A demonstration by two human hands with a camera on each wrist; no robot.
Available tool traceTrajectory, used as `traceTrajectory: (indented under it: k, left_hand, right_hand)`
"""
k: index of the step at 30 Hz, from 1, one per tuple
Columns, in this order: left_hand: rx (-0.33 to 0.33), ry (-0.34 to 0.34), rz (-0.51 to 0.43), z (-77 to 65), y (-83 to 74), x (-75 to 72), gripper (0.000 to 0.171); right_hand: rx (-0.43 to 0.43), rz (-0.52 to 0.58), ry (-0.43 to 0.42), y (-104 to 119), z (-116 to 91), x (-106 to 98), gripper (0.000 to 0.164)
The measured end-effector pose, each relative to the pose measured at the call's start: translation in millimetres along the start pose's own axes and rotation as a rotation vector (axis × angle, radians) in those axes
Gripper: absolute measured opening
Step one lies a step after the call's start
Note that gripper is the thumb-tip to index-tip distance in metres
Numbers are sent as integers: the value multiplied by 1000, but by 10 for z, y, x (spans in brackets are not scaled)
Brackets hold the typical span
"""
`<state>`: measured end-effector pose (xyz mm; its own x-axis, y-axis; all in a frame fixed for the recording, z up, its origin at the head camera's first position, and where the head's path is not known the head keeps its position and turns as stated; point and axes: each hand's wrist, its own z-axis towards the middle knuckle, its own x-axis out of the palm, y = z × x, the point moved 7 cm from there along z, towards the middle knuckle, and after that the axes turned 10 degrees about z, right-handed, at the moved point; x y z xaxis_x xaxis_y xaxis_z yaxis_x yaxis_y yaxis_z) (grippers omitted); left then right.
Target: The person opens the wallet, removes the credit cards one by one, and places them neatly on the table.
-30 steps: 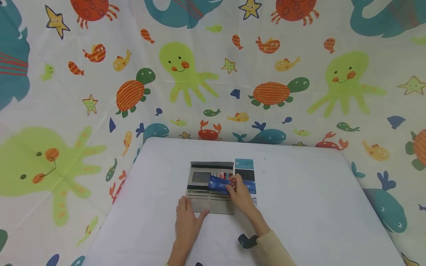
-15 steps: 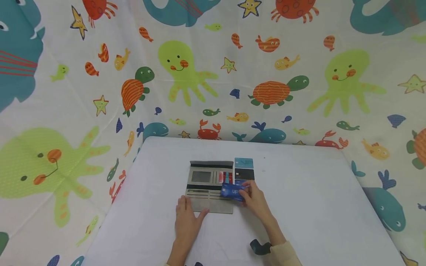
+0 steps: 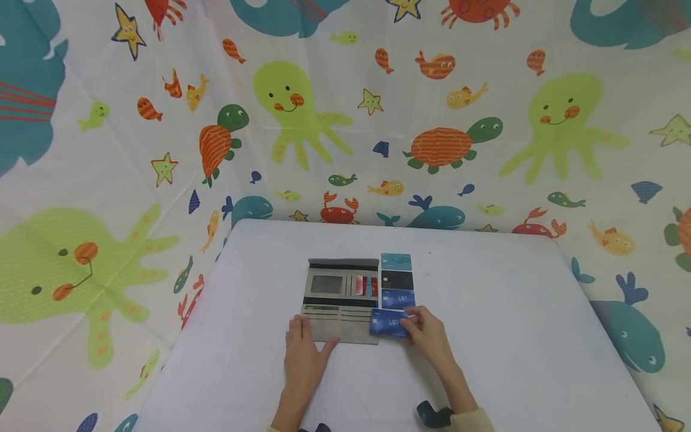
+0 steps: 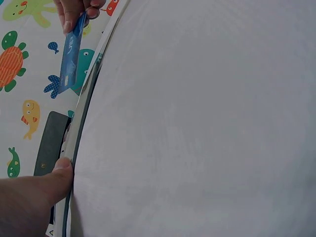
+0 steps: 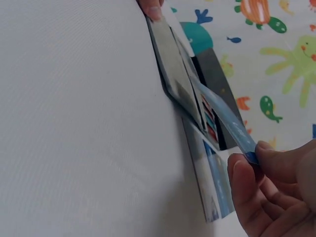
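Note:
An opened grey long wallet [image 3: 345, 334] lies flat on the white table, with card slots and a clear window showing. My left hand [image 3: 303, 357] rests on its lower left corner, fingers straight; the thumb [image 4: 60, 170] presses its near edge in the left wrist view. Between thumb and fingers my right hand [image 3: 432, 341] pinches a blue VIP card [image 3: 385, 323] by its right end. That card overlaps the wallet's lower right edge in the head view. In the right wrist view the held card [image 5: 227, 118] is raised and tilted, seen nearly edge-on.
Right of the wallet, a teal card [image 3: 396, 261], a black card [image 3: 397, 280] and another blue VIP card [image 3: 397, 299] lie in a column. Red striped cards [image 3: 366, 286] sit in the wallet's upper right part. A sea-animal cloth [image 3: 345, 138] hangs behind the table.
My right hand has moved right and toward me, carrying the blue card from over the wallet's middle to its lower right edge. The left hand has stayed in place.

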<state>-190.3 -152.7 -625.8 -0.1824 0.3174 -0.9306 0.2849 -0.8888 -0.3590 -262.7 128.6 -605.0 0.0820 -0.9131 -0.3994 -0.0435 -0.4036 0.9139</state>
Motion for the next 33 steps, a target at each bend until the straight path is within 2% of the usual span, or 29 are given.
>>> traceTrajectory:
  k: [12, 20, 28, 33]
  left_hand:
    - [8, -55, 3, -43, -48, 4, 99]
    - [-11, -17, -10, -85, -78, 6, 97]
    - [-18, -14, -10, -116, -101, 14, 98]
    - [-16, -30, 0, -113, -100, 17, 98]
  right_hand:
    - [50, 21, 15, -121, -162, -101, 27]
    - [71, 26, 43, -223, -234, -104, 26]
    - [68, -26, 40, -274, -273, -173, 24]
    - [83, -111, 24, -278, -283, -214, 29]
